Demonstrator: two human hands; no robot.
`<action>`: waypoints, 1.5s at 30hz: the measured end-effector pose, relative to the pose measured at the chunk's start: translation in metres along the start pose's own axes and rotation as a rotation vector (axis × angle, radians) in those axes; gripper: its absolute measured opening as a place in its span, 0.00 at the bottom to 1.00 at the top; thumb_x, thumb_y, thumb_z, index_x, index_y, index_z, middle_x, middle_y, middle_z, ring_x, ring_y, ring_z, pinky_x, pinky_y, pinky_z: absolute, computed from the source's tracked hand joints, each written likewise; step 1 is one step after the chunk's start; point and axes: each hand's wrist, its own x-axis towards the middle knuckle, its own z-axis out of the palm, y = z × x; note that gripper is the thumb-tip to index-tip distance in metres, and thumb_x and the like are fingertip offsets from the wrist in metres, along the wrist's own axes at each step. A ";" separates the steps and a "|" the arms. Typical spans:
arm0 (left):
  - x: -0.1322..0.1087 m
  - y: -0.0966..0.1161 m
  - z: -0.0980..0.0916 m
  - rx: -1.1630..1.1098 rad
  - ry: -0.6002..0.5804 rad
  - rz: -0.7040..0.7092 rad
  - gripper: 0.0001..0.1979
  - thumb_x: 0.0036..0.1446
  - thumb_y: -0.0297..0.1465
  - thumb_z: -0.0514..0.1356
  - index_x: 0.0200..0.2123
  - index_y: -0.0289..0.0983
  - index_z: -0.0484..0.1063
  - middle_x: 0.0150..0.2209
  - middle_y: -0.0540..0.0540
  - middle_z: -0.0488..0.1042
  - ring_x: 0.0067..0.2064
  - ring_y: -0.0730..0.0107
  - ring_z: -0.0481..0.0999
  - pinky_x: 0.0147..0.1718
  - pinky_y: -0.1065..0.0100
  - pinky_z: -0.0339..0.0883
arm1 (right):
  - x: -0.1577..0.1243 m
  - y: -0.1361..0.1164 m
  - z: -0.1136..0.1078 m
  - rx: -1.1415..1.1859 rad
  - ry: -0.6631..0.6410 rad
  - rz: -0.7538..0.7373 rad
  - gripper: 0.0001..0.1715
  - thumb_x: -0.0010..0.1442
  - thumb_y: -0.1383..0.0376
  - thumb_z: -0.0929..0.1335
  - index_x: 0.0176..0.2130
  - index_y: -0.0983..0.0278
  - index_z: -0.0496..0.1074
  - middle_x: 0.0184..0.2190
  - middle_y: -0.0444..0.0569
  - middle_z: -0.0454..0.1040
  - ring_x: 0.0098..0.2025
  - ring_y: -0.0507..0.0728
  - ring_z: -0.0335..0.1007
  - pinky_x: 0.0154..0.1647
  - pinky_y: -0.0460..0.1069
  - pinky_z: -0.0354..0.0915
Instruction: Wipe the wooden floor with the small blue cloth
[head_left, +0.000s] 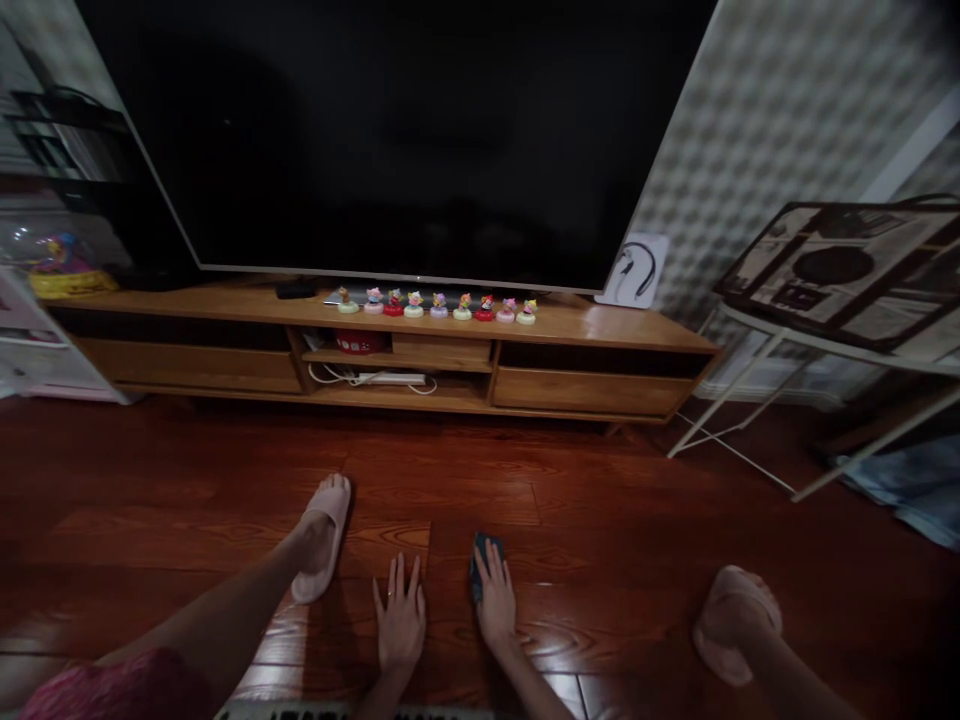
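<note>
On the glossy reddish-brown wooden floor (607, 500) in front of the long, low, light-brown wooden cabinet (630, 330), the right hand (497, 605) lies over a flat, dark blue-green piece (477, 580) of unclear material. Its grip presses down with the fingers nearly straight; whether they pinch the piece cannot be told. The left hand (401, 625), left of it and also in front of the cabinet, has its grip spread, palm down and holding nothing; floor contact is unclear.

Inside the cabinet's middle section, the upper shelf holds a red rounded container (360, 342) whose contents do not show, and the lower compartment holds a white elongated power strip (390, 379) with a white cable (326, 374). Shut wooden drawers (187, 365) sit at either side. Nine small colourful figurines (439, 306) on round bases line the cabinet's top, before a large black television (405, 140).
</note>
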 end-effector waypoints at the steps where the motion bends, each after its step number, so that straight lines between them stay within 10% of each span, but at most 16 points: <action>1: 0.000 0.000 0.001 -0.007 0.003 -0.002 0.28 0.66 0.29 0.44 0.68 0.49 0.59 0.71 0.44 0.59 0.72 0.60 0.58 0.71 0.39 0.39 | 0.008 0.012 -0.007 -0.018 0.019 0.031 0.48 0.54 0.79 0.56 0.70 0.56 0.59 0.74 0.41 0.51 0.76 0.52 0.38 0.75 0.57 0.43; 9: 0.000 -0.001 -0.002 -0.029 -0.032 -0.008 0.28 0.66 0.29 0.45 0.68 0.49 0.59 0.72 0.45 0.59 0.73 0.59 0.57 0.72 0.40 0.40 | 0.011 0.070 -0.029 -0.095 0.135 0.117 0.51 0.49 0.77 0.58 0.71 0.61 0.59 0.74 0.43 0.50 0.77 0.52 0.32 0.75 0.57 0.42; 14: 0.000 0.000 -0.011 -0.022 -0.042 0.010 0.28 0.67 0.29 0.42 0.68 0.47 0.59 0.72 0.43 0.58 0.72 0.60 0.57 0.71 0.40 0.40 | -0.013 0.033 -0.007 -0.033 0.218 0.169 0.50 0.51 0.77 0.58 0.71 0.63 0.58 0.75 0.45 0.47 0.77 0.54 0.27 0.76 0.61 0.36; 22: -0.001 0.000 -0.009 -0.003 -0.038 0.015 0.29 0.66 0.28 0.44 0.68 0.46 0.60 0.72 0.43 0.58 0.73 0.60 0.56 0.72 0.40 0.38 | -0.079 -0.043 0.042 0.112 -0.053 -0.235 0.55 0.51 0.79 0.60 0.72 0.50 0.52 0.75 0.39 0.42 0.76 0.57 0.36 0.75 0.64 0.45; 26: 0.000 0.001 -0.010 0.023 -0.037 0.030 0.29 0.65 0.28 0.44 0.67 0.46 0.61 0.72 0.42 0.59 0.73 0.59 0.57 0.71 0.39 0.39 | -0.067 -0.049 0.041 0.131 -0.091 -0.284 0.56 0.50 0.79 0.60 0.72 0.48 0.52 0.75 0.38 0.43 0.76 0.56 0.39 0.75 0.61 0.46; 35: 0.001 0.002 -0.005 -0.002 -0.032 -0.009 0.28 0.66 0.28 0.45 0.68 0.50 0.59 0.72 0.45 0.59 0.72 0.60 0.58 0.72 0.40 0.40 | 0.037 0.058 -0.039 -0.048 0.094 0.184 0.51 0.49 0.79 0.57 0.70 0.63 0.61 0.74 0.50 0.53 0.76 0.56 0.40 0.74 0.58 0.46; 40: 0.000 0.001 -0.008 -0.020 -0.047 -0.005 0.28 0.66 0.28 0.44 0.67 0.48 0.61 0.72 0.43 0.58 0.72 0.58 0.58 0.71 0.39 0.40 | 0.017 0.144 -0.058 -0.058 0.285 0.299 0.47 0.52 0.74 0.57 0.70 0.67 0.60 0.74 0.53 0.53 0.77 0.59 0.37 0.73 0.61 0.48; 45: 0.001 0.002 -0.014 -0.005 -0.054 -0.006 0.28 0.66 0.28 0.44 0.67 0.47 0.61 0.72 0.43 0.59 0.72 0.60 0.58 0.71 0.40 0.41 | -0.011 0.134 -0.046 -0.041 0.362 0.288 0.46 0.53 0.73 0.57 0.70 0.72 0.58 0.75 0.55 0.47 0.77 0.62 0.33 0.74 0.61 0.48</action>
